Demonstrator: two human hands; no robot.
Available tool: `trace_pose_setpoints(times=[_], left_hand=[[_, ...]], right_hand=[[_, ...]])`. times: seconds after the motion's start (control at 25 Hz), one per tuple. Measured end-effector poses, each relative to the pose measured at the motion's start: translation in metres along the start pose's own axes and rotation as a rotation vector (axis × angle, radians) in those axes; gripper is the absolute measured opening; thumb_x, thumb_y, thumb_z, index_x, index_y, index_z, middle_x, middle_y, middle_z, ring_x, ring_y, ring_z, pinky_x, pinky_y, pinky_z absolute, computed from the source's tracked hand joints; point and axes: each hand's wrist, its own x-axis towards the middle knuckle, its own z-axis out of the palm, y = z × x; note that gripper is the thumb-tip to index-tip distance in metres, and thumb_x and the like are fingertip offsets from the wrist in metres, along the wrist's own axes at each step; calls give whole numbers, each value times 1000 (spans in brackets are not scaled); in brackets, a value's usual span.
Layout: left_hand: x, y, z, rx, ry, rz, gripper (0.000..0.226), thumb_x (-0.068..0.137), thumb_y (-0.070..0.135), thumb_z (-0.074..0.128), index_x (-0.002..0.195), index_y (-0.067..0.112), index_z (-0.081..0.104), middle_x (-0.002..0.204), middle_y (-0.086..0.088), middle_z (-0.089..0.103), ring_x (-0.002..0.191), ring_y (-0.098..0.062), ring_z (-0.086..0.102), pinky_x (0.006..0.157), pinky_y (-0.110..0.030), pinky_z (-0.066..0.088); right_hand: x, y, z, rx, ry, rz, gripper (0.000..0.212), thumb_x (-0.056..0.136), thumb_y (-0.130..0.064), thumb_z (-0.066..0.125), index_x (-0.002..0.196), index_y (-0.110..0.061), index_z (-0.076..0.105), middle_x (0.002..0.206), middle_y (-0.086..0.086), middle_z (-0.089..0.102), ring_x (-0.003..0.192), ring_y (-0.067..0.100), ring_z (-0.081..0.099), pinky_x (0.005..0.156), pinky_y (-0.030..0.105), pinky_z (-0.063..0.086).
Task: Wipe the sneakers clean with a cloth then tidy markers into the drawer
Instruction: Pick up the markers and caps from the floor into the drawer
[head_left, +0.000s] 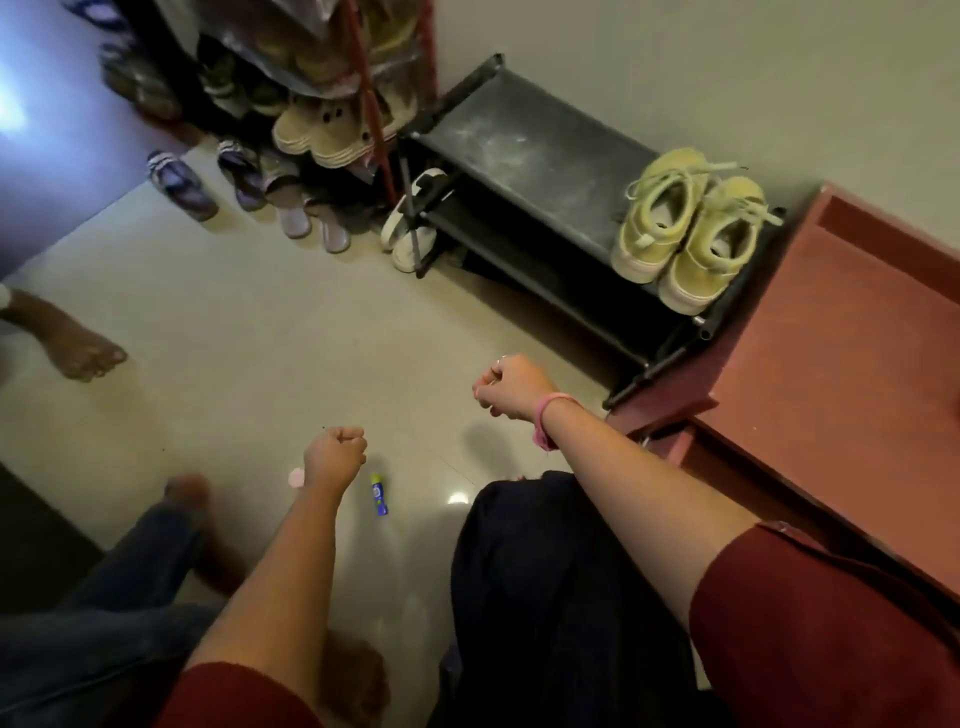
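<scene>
Both fists curled, empty: left hand (335, 451), right hand (511, 387). Marker (378, 501) on floor (270, 332). Yellow sneakers (688, 228) atop black rack (524, 150).

Yellow-green sneakers (685, 228) side by side atop black rack; blue-green marker (378, 494) on floor

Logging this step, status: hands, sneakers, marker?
Left hand and right hand both fisted, empty. Sneakers paired on black rack. Marker on floor by left hand. No cloth visible.
</scene>
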Motion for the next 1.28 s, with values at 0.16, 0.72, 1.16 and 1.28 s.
trace_pose_setpoints(times=[0.16, 0.72, 1.16, 1.28], left_hand=[[36, -68, -6, 31, 75, -141, 19, 84, 3, 52, 71, 14, 60, 90, -13, 62, 82, -31, 63, 74, -34, 48], [109, -171, 94, 547, -336, -127, 58, 93, 40, 54, 137, 3, 43, 149, -22, 25, 134, -35, 32, 109, -34, 30], [121, -190, 128, 305, -206, -213, 42, 97, 28, 51, 121, -6, 52, 137, -20, 32, 110, -35, 52, 96, -30, 40], [116, -173, 121, 65, -83, -185, 38, 94, 32, 53, 103, -3, 66, 113, -25, 48, 97, -38, 57, 88, -34, 45]], right_hand=[[41, -10, 46, -31, -117, 27, 12, 84, -10, 56, 80, -19, 64, 83, -3, 67, 74, 12, 64, 54, 18, 42], [149, 22, 144, 18, -331, 122, 10, 86, -11, 59, 90, -18, 64, 87, 1, 67, 72, 10, 61, 61, 22, 47], [160, 46, 176, 292, -315, 305, 12, 89, -10, 56, 92, -17, 64, 83, -3, 67, 66, 7, 60, 54, 17, 45], [159, 47, 182, 403, -270, 362, 14, 89, -8, 55, 99, -12, 65, 83, 0, 66, 68, 10, 60, 55, 19, 46]])
